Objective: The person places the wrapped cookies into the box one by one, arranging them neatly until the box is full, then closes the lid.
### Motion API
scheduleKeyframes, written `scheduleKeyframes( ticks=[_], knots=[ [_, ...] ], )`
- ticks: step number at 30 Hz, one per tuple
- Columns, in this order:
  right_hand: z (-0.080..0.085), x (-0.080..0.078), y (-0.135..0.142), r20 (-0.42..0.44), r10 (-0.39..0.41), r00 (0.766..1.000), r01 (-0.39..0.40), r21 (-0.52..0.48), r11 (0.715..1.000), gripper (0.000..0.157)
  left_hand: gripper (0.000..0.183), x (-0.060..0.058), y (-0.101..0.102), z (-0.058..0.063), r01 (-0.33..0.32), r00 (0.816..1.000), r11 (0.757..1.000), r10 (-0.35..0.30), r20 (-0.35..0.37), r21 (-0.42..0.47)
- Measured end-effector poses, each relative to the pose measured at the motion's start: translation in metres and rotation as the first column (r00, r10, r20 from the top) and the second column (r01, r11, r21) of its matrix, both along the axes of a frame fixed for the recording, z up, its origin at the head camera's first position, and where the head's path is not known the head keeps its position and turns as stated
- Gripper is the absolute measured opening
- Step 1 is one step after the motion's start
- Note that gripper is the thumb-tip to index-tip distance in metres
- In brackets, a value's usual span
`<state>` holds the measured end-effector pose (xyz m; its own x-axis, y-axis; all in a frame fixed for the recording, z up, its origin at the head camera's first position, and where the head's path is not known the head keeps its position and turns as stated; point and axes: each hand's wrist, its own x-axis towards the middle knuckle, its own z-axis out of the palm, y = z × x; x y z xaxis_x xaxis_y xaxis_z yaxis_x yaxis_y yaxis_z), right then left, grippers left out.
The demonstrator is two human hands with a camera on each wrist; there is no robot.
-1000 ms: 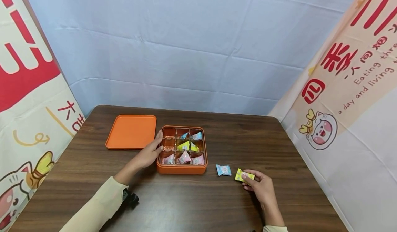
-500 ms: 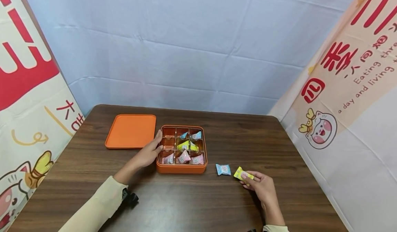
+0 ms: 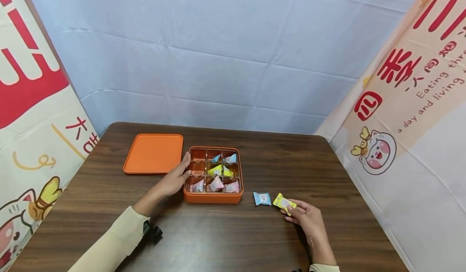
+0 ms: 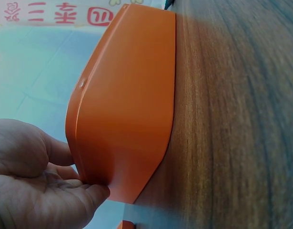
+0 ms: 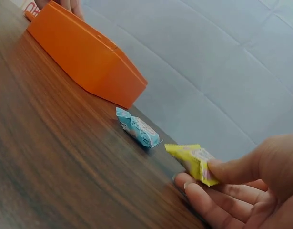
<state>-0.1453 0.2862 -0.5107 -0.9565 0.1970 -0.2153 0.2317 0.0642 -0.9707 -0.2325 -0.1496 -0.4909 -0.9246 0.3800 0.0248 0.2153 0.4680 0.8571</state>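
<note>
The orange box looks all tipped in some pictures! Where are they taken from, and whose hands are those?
No machine here: they are a person's own two hands. The wide picture is taken from the person's head, looking down. Two more come from the left and right wrists, which are turned, so the orange box only looks tipped. Really, it sits flat on the wooden table, with pink, yellow and blue wrapped candies inside. An orange lid and a blue-wrapped candy lie nearby. The left hand touches the box; the right hand pinches a yellow-wrapped candy.
</note>
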Motion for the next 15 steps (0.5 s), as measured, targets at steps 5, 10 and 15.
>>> scheduleKeyframes(
  ticks=[5,10,15],
  knots=[
    [-0.0013,0.0005,0.0,0.003,-0.007,1.0,0.007,-0.044,0.999,0.039,0.062,0.0,0.0002,-0.0012,-0.003,1.0,1.0,0.003,0.001,-0.001],
    [-0.0032,-0.0003,-0.0013,0.009,-0.017,1.0,0.018,-0.072,0.997,0.037,0.063,-0.0013,0.0,-0.0024,0.003,1.0,1.0,-0.003,0.003,-0.003],
    [-0.0036,-0.0009,-0.0027,0.016,0.003,1.0,-0.002,-0.102,0.995,0.037,0.063,-0.0018,-0.0003,-0.0022,-0.002,1.0,1.0,0.002,-0.004,-0.006]
  ],
)
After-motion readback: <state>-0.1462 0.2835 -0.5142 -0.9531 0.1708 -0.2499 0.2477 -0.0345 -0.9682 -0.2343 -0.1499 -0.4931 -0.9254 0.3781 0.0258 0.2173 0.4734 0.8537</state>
